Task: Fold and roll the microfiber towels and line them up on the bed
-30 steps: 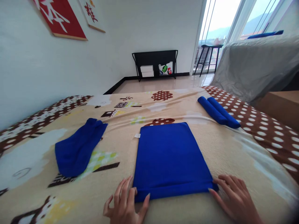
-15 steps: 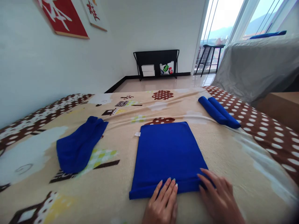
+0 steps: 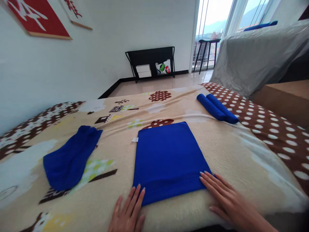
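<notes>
A blue cloth (image 3: 169,154) lies flat in front of me, with a small white tag (image 3: 135,139) at its far left. Its near edge is turned over in a narrow band. My left hand (image 3: 129,207) rests open with its fingertips on the near left corner. At the near right corner, my right hand (image 3: 223,196) lies open, fingers stretched over the edge. To the left is a crumpled blue cloth (image 3: 71,158). Two rolled blue cloths (image 3: 217,108) sit side by side at the far right, apart from both hands.
Everything blue lies on a beige patterned blanket (image 3: 241,161) with brown dotted borders. Beyond it stand a black rack (image 3: 151,61) by the wall and a stool (image 3: 207,53) near the window. A plastic-covered piece of furniture (image 3: 253,58) and a cardboard box (image 3: 287,100) are at right.
My left hand has moved left along the near edge to the corner. My right hand has flattened at the right corner. The camera view has shifted a little to the right.
</notes>
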Available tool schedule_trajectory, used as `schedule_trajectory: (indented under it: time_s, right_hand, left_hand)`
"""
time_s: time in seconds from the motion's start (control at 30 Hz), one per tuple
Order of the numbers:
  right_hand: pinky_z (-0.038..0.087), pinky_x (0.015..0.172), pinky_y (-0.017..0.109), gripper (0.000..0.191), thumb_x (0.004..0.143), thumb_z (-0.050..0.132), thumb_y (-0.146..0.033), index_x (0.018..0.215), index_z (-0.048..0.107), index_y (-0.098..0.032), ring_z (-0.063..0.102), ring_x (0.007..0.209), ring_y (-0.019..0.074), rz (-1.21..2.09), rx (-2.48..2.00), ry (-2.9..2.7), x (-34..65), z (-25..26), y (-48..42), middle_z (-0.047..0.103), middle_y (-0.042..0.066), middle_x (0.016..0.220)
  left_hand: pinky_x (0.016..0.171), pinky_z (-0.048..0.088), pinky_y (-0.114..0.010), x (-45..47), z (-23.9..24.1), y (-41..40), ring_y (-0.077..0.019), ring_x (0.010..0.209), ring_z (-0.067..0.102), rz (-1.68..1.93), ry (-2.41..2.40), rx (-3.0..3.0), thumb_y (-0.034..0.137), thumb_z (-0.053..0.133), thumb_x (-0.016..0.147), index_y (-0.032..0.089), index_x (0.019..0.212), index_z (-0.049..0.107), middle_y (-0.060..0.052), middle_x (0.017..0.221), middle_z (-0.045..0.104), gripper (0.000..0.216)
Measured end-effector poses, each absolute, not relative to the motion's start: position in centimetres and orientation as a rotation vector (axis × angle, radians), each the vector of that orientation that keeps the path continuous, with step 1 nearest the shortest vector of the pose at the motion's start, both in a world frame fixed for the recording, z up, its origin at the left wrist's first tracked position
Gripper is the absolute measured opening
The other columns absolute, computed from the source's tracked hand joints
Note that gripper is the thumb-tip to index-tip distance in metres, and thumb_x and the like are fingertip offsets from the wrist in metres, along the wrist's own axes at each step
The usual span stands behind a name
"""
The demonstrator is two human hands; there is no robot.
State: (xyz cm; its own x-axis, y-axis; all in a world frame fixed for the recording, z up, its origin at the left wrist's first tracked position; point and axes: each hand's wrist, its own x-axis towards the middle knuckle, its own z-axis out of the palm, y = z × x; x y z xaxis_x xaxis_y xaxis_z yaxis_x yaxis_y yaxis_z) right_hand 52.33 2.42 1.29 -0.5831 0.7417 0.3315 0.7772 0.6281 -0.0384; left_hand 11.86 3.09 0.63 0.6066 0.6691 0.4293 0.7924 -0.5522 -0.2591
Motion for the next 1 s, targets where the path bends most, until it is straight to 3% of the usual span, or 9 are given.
schedule_trajectory:
  time_s: [0.07, 0.17, 0.3, 0.43, 0.57, 0.7, 0.8, 0.9, 1.0]
  right_hand:
    - [0.035, 0.116, 0.034, 0.073, 0.092, 0.056, -0.042, 0.153, 0.028, -0.012, 0.037, 0.141, 0.0210, -0.234, -1.247, -2.540, 53.6, 1.3, 2.2, 0.041, 0.007, 0.151]
    - [0.032, 0.117, 0.038, 0.064, 0.091, 0.056, -0.033, 0.149, 0.037, -0.014, 0.037, 0.141, 0.0224, -0.323, -1.240, -2.517, 53.9, 1.1, 2.3, 0.044, 0.006, 0.149]
    - [0.033, 0.115, 0.046, 0.049, 0.089, 0.057, -0.024, 0.138, 0.053, -0.023, 0.040, 0.139, 0.0253, -0.350, -1.266, -2.401, 53.8, 0.0, 2.9, 0.047, 0.006, 0.147]
    - [0.039, 0.106, 0.046, 0.039, 0.087, 0.059, -0.021, 0.125, 0.062, -0.026, 0.046, 0.134, 0.0261, -0.325, -1.332, -2.287, 54.1, -1.1, 3.6, 0.050, 0.008, 0.144]
    - [0.041, 0.102, 0.042, 0.028, 0.088, 0.058, -0.019, 0.113, 0.067, -0.029, 0.053, 0.126, 0.0234, -0.279, -1.292, -2.264, 54.6, -0.7, 4.8, 0.058, 0.007, 0.131]
    - [0.043, 0.098, 0.039, 0.014, 0.091, 0.054, -0.024, 0.097, 0.067, -0.025, 0.053, 0.124, 0.0231, -0.156, -1.340, -2.291, 54.5, 1.1, 6.8, 0.057, 0.007, 0.130]
    - [0.038, 0.100, 0.045, 0.019, 0.091, 0.047, -0.021, 0.088, 0.066, -0.022, 0.053, 0.122, 0.0249, -0.169, -1.501, -2.179, 52.5, 1.8, 7.9, 0.058, 0.008, 0.129]
    - [0.029, 0.105, 0.052, 0.022, 0.091, 0.044, -0.018, 0.094, 0.066, -0.017, 0.052, 0.124, 0.0299, -0.319, -1.648, -1.885, 48.0, 1.4, 7.9, 0.058, 0.014, 0.131]
    - [0.030, 0.105, 0.046, 0.031, 0.093, 0.039, -0.014, 0.107, 0.066, -0.018, 0.053, 0.124, 0.0258, -0.358, -1.465, -1.879, 42.4, 0.6, 6.9, 0.061, 0.011, 0.129]
  left_hand:
    - [0.123, 0.007, -0.041, 10.6, 0.7, 2.6, -0.0198, 0.125, 0.057, -0.352, -1.200, -2.438, 0.027, 0.043, 0.095, 0.014, 0.152, 0.028, -0.011, 0.137, 0.059, 0.061]
    - [0.123, 0.004, -0.043, 10.1, 1.0, 2.4, -0.0190, 0.124, 0.059, -0.357, -1.172, -2.475, 0.022, 0.045, 0.093, 0.015, 0.148, 0.035, -0.013, 0.136, 0.060, 0.056]
    - [0.120, 0.017, -0.045, 10.0, 1.5, 2.7, -0.0225, 0.132, 0.051, -0.403, -1.145, -2.516, 0.015, 0.053, 0.086, 0.015, 0.136, 0.048, -0.015, 0.139, 0.057, 0.050]
    - [0.109, 0.034, -0.046, 9.5, 1.7, 3.2, -0.0265, 0.135, 0.047, -0.548, -1.250, -2.511, 0.012, 0.054, 0.085, 0.021, 0.126, 0.056, -0.015, 0.142, 0.054, 0.042]
    - [0.099, 0.043, -0.040, 8.8, 2.0, 4.2, -0.0235, 0.124, 0.055, -0.765, -1.364, -2.511, 0.013, 0.053, 0.089, 0.029, 0.115, 0.062, -0.008, 0.132, 0.061, 0.032]
    - [0.091, 0.046, -0.038, 8.7, 2.6, 5.7, -0.0230, 0.114, 0.057, -0.755, -1.514, -2.492, 0.021, 0.049, 0.092, 0.026, 0.096, 0.066, -0.007, 0.120, 0.065, 0.018]
    - [0.093, 0.042, -0.045, 10.4, 2.7, 6.4, -0.0266, 0.117, 0.055, -0.591, -1.659, -2.311, 0.019, 0.045, 0.090, 0.024, 0.092, 0.067, -0.008, 0.129, 0.062, 0.023]
    - [0.093, 0.039, -0.049, 14.8, 2.4, 6.3, -0.0311, 0.118, 0.055, -0.615, -1.697, -1.975, 0.014, 0.051, 0.084, 0.022, 0.104, 0.067, -0.013, 0.135, 0.058, 0.027]
    - [0.094, 0.040, -0.044, 20.5, 1.5, 5.9, -0.0264, 0.111, 0.061, -0.796, -1.525, -2.002, 0.012, 0.053, 0.087, 0.020, 0.107, 0.067, -0.012, 0.125, 0.066, 0.026]
